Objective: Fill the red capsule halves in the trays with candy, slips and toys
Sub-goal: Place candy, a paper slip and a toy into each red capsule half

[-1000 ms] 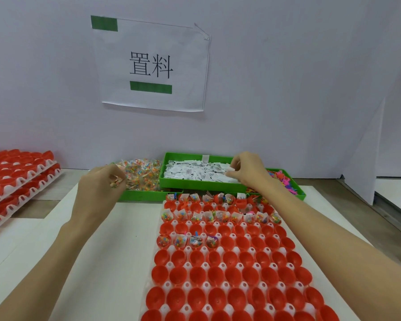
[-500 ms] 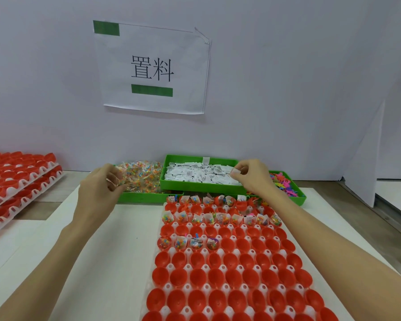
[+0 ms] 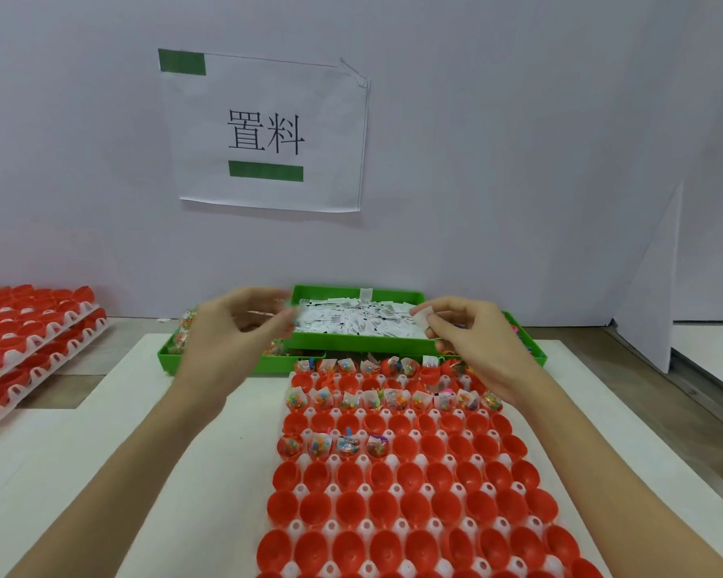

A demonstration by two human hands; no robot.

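Note:
A white tray (image 3: 366,490) of red capsule halves (image 3: 447,506) lies in front of me. Its far rows and the left part of another row hold candy packets and slips. Behind it stand green trays: candy (image 3: 182,335) on the left, white slips (image 3: 351,323) in the middle, colourful toys (image 3: 533,344) on the right, mostly hidden. My left hand (image 3: 234,331) hovers between the candy and slip trays, pinching a small clear candy packet (image 3: 264,314) that is blurred. My right hand (image 3: 472,335) pinches a white slip (image 3: 421,317) over the slip tray's right end.
Stacked trays of red halves (image 3: 30,327) sit at the far left. A paper sign (image 3: 268,135) hangs on the back wall. A white board (image 3: 652,285) leans at the right. A white mat (image 3: 101,452) lies under the working tray.
My left hand has moved right from the candy tray toward the slip tray with a packet. My right hand has lifted off the slips holding one.

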